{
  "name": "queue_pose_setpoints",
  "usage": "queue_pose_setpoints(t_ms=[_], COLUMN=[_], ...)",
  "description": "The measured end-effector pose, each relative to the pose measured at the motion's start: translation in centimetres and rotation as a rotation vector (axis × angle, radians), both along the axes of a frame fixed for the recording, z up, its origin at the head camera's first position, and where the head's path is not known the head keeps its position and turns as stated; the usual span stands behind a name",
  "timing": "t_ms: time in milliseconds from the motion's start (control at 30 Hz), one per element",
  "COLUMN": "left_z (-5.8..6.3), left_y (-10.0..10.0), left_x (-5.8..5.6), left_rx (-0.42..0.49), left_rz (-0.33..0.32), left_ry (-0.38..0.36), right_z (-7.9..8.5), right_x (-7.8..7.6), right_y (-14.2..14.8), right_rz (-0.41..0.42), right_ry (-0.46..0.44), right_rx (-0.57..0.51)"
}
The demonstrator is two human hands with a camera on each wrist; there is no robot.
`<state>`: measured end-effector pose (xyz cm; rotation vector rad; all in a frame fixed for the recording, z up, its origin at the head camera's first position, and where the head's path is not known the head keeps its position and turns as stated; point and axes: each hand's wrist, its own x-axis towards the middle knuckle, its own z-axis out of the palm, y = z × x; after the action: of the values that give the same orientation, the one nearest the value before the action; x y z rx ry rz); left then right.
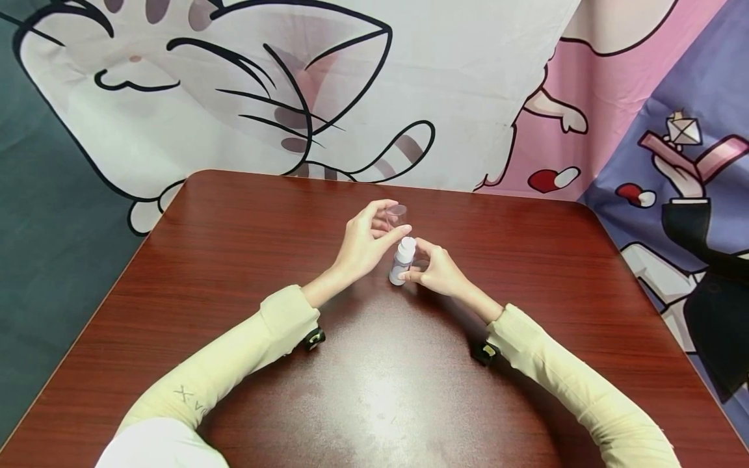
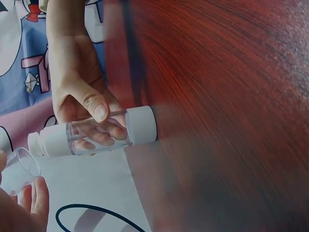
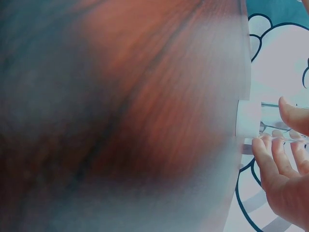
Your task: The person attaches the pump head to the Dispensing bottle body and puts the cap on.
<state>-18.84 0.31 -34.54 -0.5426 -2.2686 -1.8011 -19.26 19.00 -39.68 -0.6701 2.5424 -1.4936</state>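
Observation:
A small clear bottle [image 1: 401, 261] with a white pump top and a white base stands upright on the table. My right hand [image 1: 440, 270] holds it by the clear middle, thumb on the near side and fingers behind. In the left wrist view the bottle [image 2: 99, 137] shows its clear body between the white base and white top. Just above and beyond the top, my left hand [image 1: 367, 239] pinches a clear cap [image 1: 396, 216] between thumb and fingers, apart from the bottle. The left wrist view has that clear cap [image 2: 21, 169] with its open rim facing the pump top.
Both hands work over a reddish-brown wooden table [image 1: 234, 240]. Behind its far edge hangs a cloth [image 1: 468, 91] printed with cartoon figures. Each wrist carries a small black device, such as the left device [image 1: 314, 338].

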Motion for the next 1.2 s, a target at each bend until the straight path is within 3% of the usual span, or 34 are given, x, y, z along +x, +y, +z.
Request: queue_pose_setpoints(t_ms=[400,733,1033,1200], left_z=[-0.6,-0.7,-1.3,-1.5], left_y=[0.5,0.6,0.7,0.6], left_x=[-0.1,0.1,0.2,0.2], left_rx=[-0.008,-0.036,-0.078,-0.102], left_rz=[-0.062,-0.074,-0.087,-0.087], left_ry=[0.03,0.041,0.063,0.066], right_z=[0.3,0.1,0.2,1.8], right_x=[0.0,0.0,0.0,0.9], right_y=[0.1,0.1,-0.1,-0.6], right_rz=[0.01,-0.005,-0.008,-0.002], right_ry=[0.016,-0.038,-0.014,-0.04], right_rx=[0.027,0.005,0.019,0.026])
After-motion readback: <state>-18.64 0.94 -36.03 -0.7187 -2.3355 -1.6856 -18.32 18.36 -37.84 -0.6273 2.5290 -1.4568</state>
